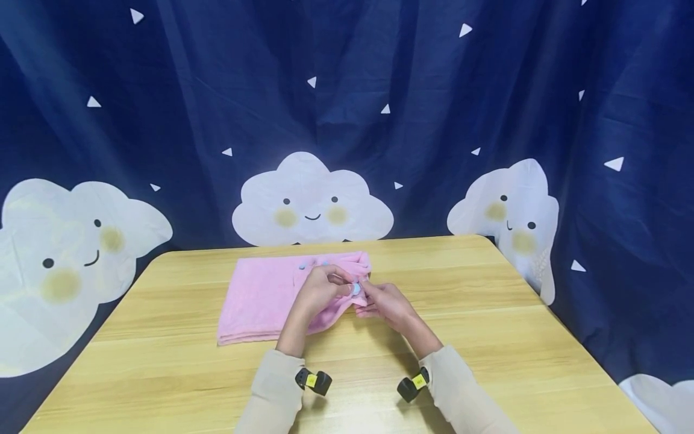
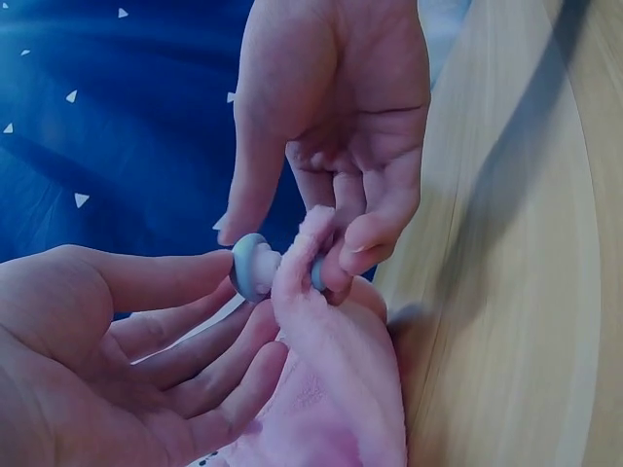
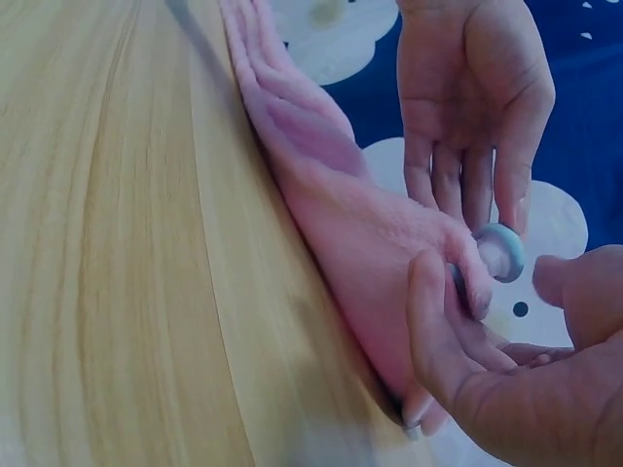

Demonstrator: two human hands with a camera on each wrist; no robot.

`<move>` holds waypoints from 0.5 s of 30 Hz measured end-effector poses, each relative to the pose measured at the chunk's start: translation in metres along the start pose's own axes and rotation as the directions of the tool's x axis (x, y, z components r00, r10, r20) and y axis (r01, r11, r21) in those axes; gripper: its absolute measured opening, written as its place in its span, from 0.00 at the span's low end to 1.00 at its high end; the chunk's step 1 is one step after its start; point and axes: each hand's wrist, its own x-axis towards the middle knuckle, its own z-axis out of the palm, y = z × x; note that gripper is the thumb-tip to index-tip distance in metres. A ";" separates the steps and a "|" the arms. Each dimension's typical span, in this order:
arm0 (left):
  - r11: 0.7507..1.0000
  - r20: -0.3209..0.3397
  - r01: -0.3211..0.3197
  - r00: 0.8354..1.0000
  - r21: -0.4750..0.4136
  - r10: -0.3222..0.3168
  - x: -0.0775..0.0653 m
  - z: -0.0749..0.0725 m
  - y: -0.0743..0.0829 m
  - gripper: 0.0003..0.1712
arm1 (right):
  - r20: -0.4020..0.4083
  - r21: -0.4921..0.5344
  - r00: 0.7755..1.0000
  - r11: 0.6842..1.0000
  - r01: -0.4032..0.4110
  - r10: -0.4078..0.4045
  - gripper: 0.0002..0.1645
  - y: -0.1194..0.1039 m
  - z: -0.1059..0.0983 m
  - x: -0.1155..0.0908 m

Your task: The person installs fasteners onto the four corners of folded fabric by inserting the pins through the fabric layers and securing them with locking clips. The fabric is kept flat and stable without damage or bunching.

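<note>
A pink fleecy cloth (image 1: 260, 295) lies folded on the table, its right end bunched between both hands. Through its edge sits a button-like fastener with a pale blue cap (image 2: 248, 268), a whitish stem and a blue base showing on the far side. My left hand (image 1: 317, 293) pinches the cap, thumb tip against its rim. Fingers of my right hand (image 1: 391, 305) curl round the cloth edge by the fastener's base, while its thumb (image 3: 553, 279) stands apart from the cap. Two small blue dots (image 1: 302, 266) show farther back on the cloth.
The wooden table (image 1: 488, 343) extends on both sides of the cloth. Behind it hangs a dark blue curtain (image 1: 347, 132) with white clouds and triangles. Each sleeved wrist carries a black camera (image 1: 320, 382).
</note>
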 end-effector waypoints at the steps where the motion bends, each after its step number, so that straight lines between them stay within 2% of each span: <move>1: 1.000 0.004 -0.005 1.000 0.004 0.005 0.000 0.000 0.000 0.11 | -0.004 -0.010 1.000 1.000 -0.002 0.002 0.34 0.000 0.000 0.000; 5: 1.000 0.014 -0.022 1.000 -0.004 0.022 0.000 0.000 0.001 0.10 | -0.029 -0.049 1.000 0.999 -0.005 0.003 0.35 0.000 0.002 0.000; 15: 1.000 0.040 -0.015 0.999 0.025 0.014 -0.001 -0.002 0.001 0.11 | -0.043 -0.059 0.999 0.998 -0.002 -0.001 0.27 -0.002 0.002 0.000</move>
